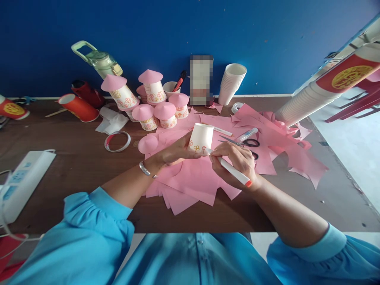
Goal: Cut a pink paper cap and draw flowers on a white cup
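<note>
Held over the pink paper is a white paper cup, upside down, with red and yellow flowers drawn near its rim. My left hand is closed around the cup's left side. A white marker with an orange-red end is gripped in my right hand, its tip at the cup's lower right, by a red flower. Behind the right hand lie black-handled scissors, a clear-capped pen and another white marker. A small pink paper cone rests left of the cup.
Several decorated cups with pink cone roofs stand at the back. A phone leans on the wall beside a stack of paper cups. Leftward are a tape roll, a green bottle and a power strip. Pink scraps lie right.
</note>
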Available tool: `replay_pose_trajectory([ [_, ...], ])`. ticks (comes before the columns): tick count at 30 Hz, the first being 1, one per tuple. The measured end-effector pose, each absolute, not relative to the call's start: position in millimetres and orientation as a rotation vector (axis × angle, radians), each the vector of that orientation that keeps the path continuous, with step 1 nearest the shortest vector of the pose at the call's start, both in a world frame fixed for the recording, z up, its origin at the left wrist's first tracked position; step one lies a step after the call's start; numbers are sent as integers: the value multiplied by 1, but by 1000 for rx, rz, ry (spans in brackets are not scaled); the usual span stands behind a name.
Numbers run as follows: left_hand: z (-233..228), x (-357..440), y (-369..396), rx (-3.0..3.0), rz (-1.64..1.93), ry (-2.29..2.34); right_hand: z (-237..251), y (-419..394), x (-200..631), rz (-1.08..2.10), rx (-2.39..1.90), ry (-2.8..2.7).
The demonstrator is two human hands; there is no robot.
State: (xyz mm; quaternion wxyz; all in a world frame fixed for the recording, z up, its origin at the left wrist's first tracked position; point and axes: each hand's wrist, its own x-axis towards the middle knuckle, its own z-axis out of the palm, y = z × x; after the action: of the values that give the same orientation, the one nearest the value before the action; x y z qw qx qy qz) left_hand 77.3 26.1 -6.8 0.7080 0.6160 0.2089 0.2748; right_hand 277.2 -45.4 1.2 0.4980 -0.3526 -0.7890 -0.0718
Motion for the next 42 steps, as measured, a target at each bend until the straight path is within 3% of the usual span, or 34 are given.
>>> replay_pose_trajectory([
  [42,-23,75,30,1284,633,420,6,-47,278,-211,-875,-1914],
])
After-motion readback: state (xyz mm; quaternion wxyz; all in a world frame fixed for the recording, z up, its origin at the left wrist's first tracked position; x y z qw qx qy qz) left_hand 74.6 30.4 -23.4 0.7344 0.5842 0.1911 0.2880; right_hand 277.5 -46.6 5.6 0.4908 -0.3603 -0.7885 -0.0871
